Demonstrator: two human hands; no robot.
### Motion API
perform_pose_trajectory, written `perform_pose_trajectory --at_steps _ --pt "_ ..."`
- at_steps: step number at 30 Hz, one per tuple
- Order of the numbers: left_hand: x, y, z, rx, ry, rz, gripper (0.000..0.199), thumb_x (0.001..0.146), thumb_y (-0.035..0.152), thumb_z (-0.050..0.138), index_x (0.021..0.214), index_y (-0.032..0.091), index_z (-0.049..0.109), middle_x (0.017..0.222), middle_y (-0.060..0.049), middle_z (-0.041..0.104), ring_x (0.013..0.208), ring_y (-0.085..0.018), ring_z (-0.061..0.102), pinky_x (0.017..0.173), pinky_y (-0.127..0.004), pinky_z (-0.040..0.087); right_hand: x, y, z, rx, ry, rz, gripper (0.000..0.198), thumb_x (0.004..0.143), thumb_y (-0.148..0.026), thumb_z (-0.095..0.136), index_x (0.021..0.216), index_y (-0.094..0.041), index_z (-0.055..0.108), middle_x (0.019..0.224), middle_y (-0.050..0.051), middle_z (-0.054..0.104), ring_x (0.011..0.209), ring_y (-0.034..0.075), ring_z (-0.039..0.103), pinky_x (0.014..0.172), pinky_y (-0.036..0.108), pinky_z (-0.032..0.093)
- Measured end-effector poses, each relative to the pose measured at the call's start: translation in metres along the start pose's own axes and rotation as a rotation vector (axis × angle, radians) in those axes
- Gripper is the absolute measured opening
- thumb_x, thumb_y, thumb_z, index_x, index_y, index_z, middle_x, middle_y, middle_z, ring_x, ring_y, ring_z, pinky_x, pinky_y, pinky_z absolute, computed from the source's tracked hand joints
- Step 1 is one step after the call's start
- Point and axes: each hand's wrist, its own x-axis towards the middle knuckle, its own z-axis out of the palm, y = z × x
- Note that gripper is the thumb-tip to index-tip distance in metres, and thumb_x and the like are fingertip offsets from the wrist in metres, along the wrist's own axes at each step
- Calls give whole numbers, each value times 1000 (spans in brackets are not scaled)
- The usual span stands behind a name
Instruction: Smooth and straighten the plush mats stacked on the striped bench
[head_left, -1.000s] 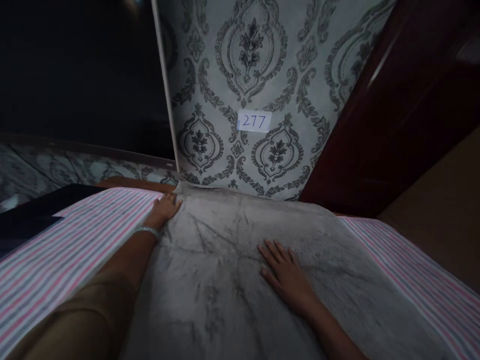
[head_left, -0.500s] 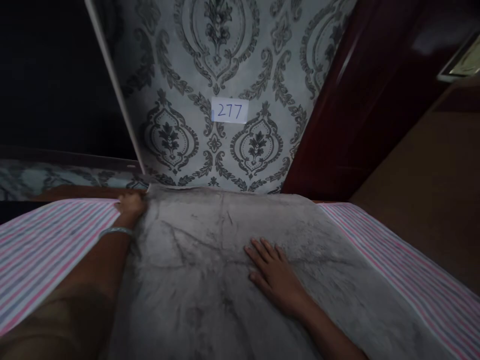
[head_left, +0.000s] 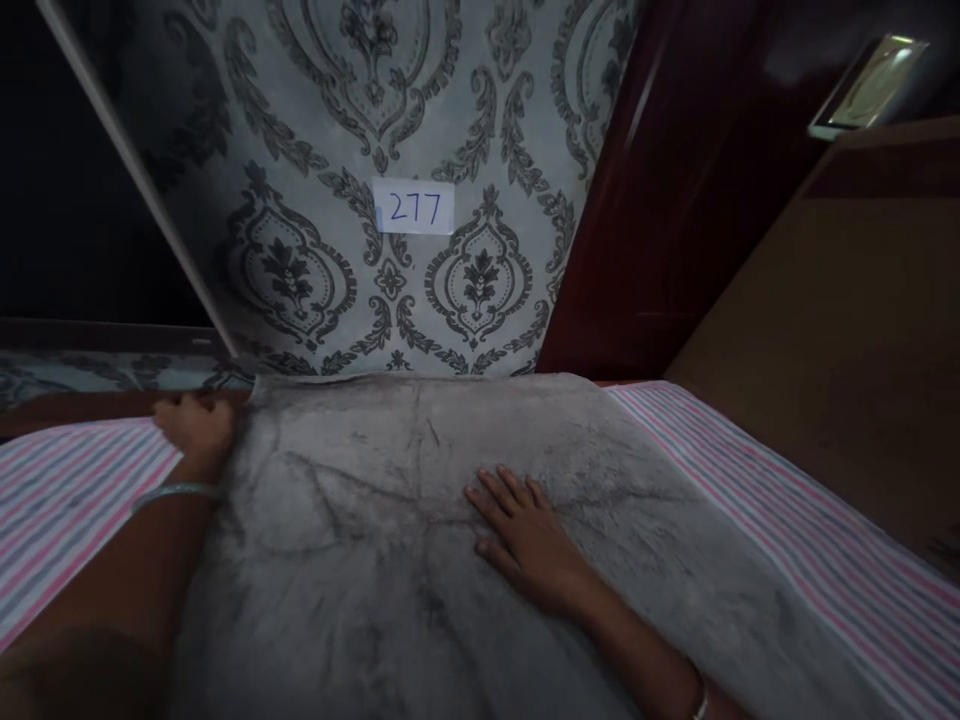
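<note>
A grey plush cloth (head_left: 360,600) with crossing fold creases lies spread over a pink, white and grey striped cloth (head_left: 757,470). My right hand (head_left: 532,545) rests palm down near the middle of the grey cloth, fingers spread, holding nothing. At the far left, beside the grey cloth's back corner, is my left hand (head_left: 196,425). Its fingers are bent at the back edge of the striped cloth; what they grip, if anything, is hidden. The left forearm lies along the grey cloth's left side.
Patterned wallpaper (head_left: 330,170) with a white label (head_left: 414,207) reading "277" rises behind the surface. A dark panel (head_left: 82,200) stands at left. To the right are a dark red glossy post (head_left: 592,270) and a brown board (head_left: 832,330). A wooden edge (head_left: 75,405) shows at back left.
The view has shifted, so most things appear farther left. My left hand has moved a little left, away from the grey cloth's corner. My right hand stays flat on the cloth.
</note>
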Motion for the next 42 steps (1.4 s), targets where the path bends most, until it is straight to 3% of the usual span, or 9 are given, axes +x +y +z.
perform_pose_trajectory --at_steps 2,5,9,12,17,24,28,35,42 --pt "-20 13 -9 39 -17 107 60 92 34 24 130 -5 51 141 -29 42 131 -40 39 105 -55 37 1 -1 -1 3 -2 -3 61 99 -56 34 155 -37 21 165 -4 10 152 24 1 121 52 3" --pt "-58 43 -13 51 -224 458 58 94 34 25 137 2 47 145 -19 46 135 -30 40 113 -45 32 1 -1 -2 -3 3 1 62 98 -56 34 155 -35 23 165 -2 11 152 26 2 120 53 3" --pt "-125 86 -3 29 -425 703 64 93 47 37 145 11 42 154 -12 41 142 -21 36 115 -31 29 2 -1 -1 -14 18 -11 62 98 -57 32 155 -34 24 165 -1 13 151 26 3 120 53 4" --pt "-175 114 -1 26 -547 781 71 93 52 34 150 11 33 159 -15 30 147 -25 28 118 -39 27 3 -2 -2 -17 20 -12 62 98 -58 32 155 -33 26 165 1 14 151 28 6 119 54 5" --pt "-229 142 -9 36 -570 854 68 95 50 31 154 17 25 163 -13 18 151 -28 15 119 -54 17 1 -2 -4 -35 40 -30 63 98 -57 32 155 -30 28 164 4 19 151 29 10 119 54 8" --pt "-238 138 0 59 -512 900 63 95 51 32 152 24 32 162 -9 22 150 -29 19 118 -57 17 24 1 -19 13 152 -3 54 99 -44 35 150 -25 39 155 8 41 143 23 32 116 44 23" --pt "-233 138 1 77 -519 925 63 95 52 30 153 29 28 163 -1 20 150 -29 16 118 -58 16 58 22 -33 -22 234 107 59 99 -47 33 154 -23 30 162 7 26 149 26 19 118 50 15" --pt "-228 141 4 115 -533 915 62 95 50 29 153 29 29 162 -1 25 150 -30 16 118 -59 16 86 107 -52 -94 69 196 59 98 -56 27 154 -35 26 164 -3 16 151 22 11 119 50 10" --pt "-226 140 7 116 -523 918 62 94 48 31 153 29 30 162 -1 24 150 -29 17 118 -58 18 52 201 -78 -103 146 528 63 100 -54 18 157 -27 19 165 6 12 150 28 9 117 55 12"
